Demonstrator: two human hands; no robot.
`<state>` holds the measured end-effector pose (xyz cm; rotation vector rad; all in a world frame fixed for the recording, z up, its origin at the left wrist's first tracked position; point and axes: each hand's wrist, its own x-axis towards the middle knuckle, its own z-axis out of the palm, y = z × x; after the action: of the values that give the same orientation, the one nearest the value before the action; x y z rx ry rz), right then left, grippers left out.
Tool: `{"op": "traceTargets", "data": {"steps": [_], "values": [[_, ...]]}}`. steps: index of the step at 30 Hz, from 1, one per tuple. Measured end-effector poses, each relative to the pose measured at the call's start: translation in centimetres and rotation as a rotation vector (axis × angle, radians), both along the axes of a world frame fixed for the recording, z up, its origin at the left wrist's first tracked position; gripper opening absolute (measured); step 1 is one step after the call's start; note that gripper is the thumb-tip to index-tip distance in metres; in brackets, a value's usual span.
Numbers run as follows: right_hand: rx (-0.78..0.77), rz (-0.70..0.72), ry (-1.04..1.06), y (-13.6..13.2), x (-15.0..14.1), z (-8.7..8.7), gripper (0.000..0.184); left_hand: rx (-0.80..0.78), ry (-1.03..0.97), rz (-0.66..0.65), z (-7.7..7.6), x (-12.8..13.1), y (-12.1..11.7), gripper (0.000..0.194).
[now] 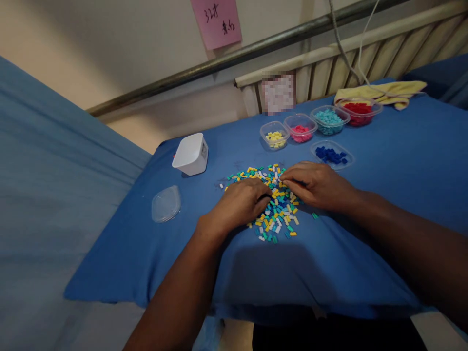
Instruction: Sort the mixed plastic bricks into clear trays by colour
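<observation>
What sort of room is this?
An indoor room, perhaps a bedroom or workroom; I can't tell which. I see a radiator, a metal pipe and what looks like a blue curtain.

Pink note above metal pipe

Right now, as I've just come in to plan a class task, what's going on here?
A person has both hands at a loose pile of small, mixed-colour pieces on a blue cloth. The left hand rests on the pile; the right hand has its fingertips at the far right edge. Whether either grips a piece is unclear. Beyond, five clear containers hold yellow, pink, light blue, red and dark blue pieces.
</observation>
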<state>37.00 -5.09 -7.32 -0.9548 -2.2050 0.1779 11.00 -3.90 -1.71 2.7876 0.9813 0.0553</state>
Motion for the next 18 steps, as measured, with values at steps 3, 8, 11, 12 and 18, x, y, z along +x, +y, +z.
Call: {"op": "traceTargets", "data": {"steps": [3,8,11,12,18], "values": [[0.000,0.008,0.004,-0.1,-0.2,0.1,0.021,0.036,0.084,0.104,0.3,1.1,-0.3,0.023],[-0.011,0.003,0.000,-0.1,0.0,0.1,0.020,-0.018,0.097,0.066,0.9,0.9,-0.6,0.024],[0.001,-0.003,0.007,-0.1,0.1,0.0,0.021,-0.044,0.036,0.049,0.7,0.4,-0.4,0.024],[0.001,0.000,0.011,-0.1,0.2,0.0,0.021,-0.063,0.001,0.046,0.5,0.2,-0.3,0.023],[-0.046,0.034,0.093,-1.0,-0.2,0.4,0.019,-0.488,-0.514,0.267,-0.6,-0.6,0.3,0.016]]}}
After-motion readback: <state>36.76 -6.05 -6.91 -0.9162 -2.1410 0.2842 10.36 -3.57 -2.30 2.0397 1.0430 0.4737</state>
